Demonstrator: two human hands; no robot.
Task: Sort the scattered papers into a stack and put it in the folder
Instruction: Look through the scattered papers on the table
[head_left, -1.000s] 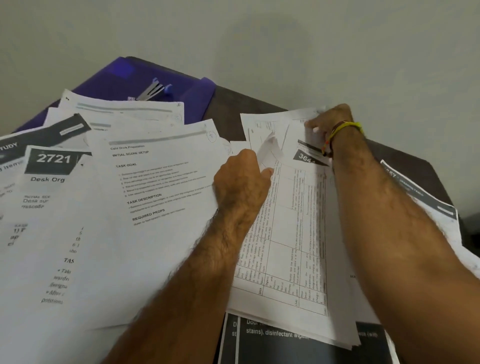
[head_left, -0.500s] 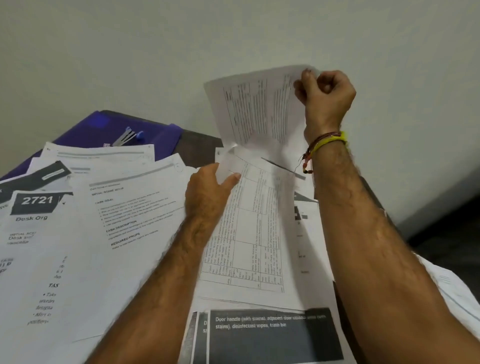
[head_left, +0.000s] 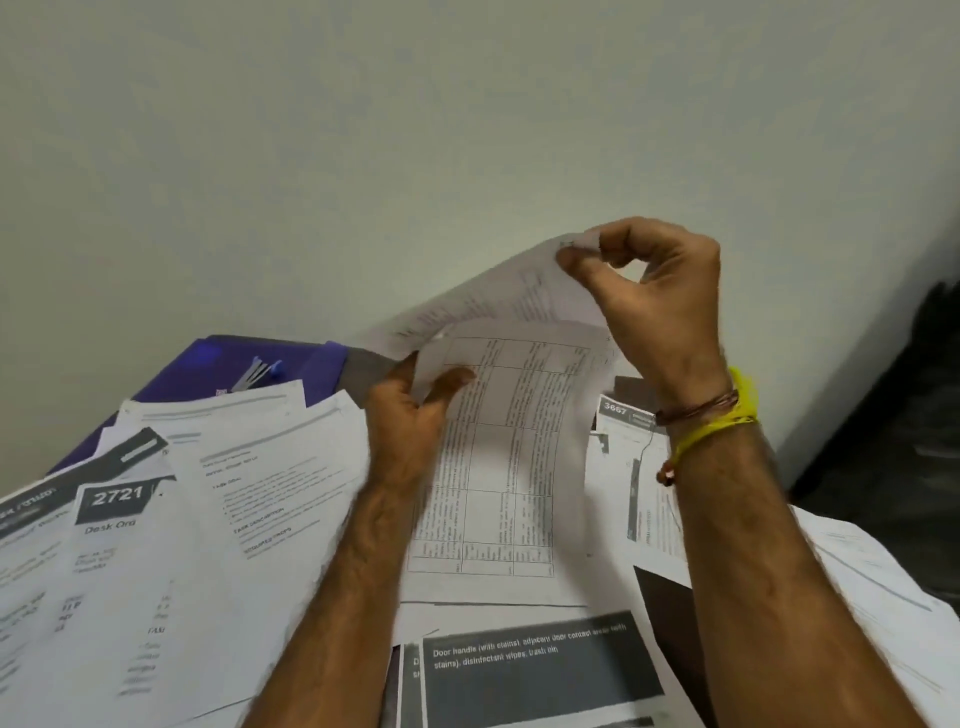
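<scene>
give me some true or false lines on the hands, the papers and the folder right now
1. The right hand pinches a sheet's corner, raised off the desk. True.
2. The folder is red. False: it is purple.
3. The left hand touches the table sheet. True.
4. The papers already lie in the folder. False: they lie scattered over the desk.
5. A yellow band is on the left wrist. False: it is on the right wrist.

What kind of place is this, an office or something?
Probably an office or study desk: printed papers lie scattered over a dark table against a plain wall, and a purple folder with a metal clip lies at the back.
</scene>
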